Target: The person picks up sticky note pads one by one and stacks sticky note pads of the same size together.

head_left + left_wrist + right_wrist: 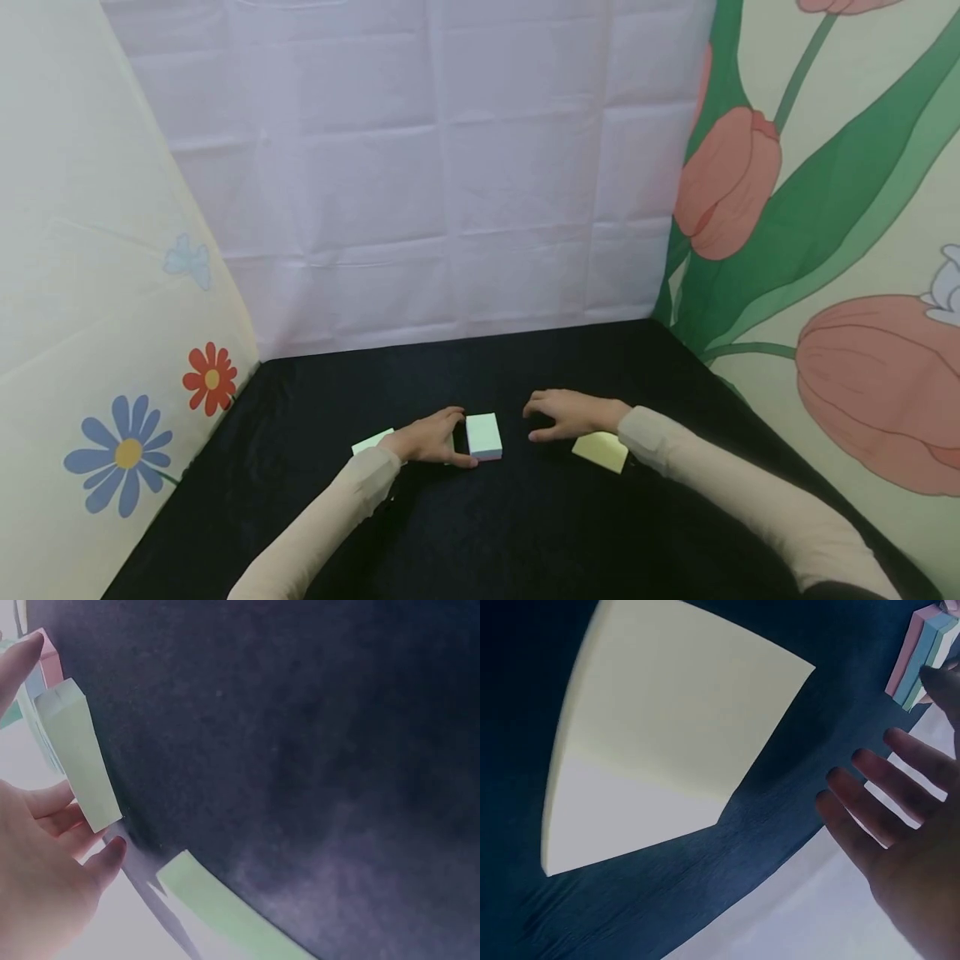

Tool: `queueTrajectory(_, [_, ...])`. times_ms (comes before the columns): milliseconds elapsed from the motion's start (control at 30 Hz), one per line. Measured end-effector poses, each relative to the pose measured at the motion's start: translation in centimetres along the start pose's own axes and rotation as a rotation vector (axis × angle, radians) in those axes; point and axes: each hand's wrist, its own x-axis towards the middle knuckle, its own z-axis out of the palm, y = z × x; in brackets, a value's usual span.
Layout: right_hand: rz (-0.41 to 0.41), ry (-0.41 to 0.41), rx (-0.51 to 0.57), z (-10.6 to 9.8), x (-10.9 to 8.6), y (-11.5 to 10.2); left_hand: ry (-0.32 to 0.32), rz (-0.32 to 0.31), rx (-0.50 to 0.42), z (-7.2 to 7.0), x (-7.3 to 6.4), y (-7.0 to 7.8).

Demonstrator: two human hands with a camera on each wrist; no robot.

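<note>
A small stack of sticky notes (483, 432) with a pale green top sits mid-table; pink, blue and green layers show along its side in the right wrist view. My left hand (429, 438) grips its left end, thumb at the near corner and a finger at the far corner. A pale pad (81, 757) is close to the left palm, mostly hidden in the head view. Behind the left wrist lies a light green pad (371, 442). My right hand (568, 413) hovers to the right of the stack, fingers loosely bent, holding nothing. Below its wrist is a yellow pad (602, 451).
A black cloth (465, 533) covers the table. White creased sheeting (442, 167) hangs at the back. Flower-printed panels flank both sides, with daisies (127, 454) on the left and tulips (731, 183) on the right.
</note>
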Motion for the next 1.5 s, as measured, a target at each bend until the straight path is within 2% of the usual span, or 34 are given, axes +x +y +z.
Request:
queueTrajectory(300, [0.044, -0.058, -0.024, 0.2, -1.6, 0.6, 0.006, -0.010, -0.043, -0.6, -0.9, 0.2])
queueTrajectory(733, [0.161, -0.139, -0.006, 0.3, -3.7, 0.6, 0.043, 0.059, -0.038, -1.1, -2.1, -1.0])
queueTrajectory(1133, [0.158, -0.097, -0.043, -0.3, -5.6, 0.6, 0.080, 0.060, -0.008, -1.6, -3.2, -1.5])
queueTrajectory(1500, [0.216, -0.101, -0.063, -0.4, -6.7, 0.8, 0.102, 0.043, 0.002, -2.1, -4.2, -2.0])
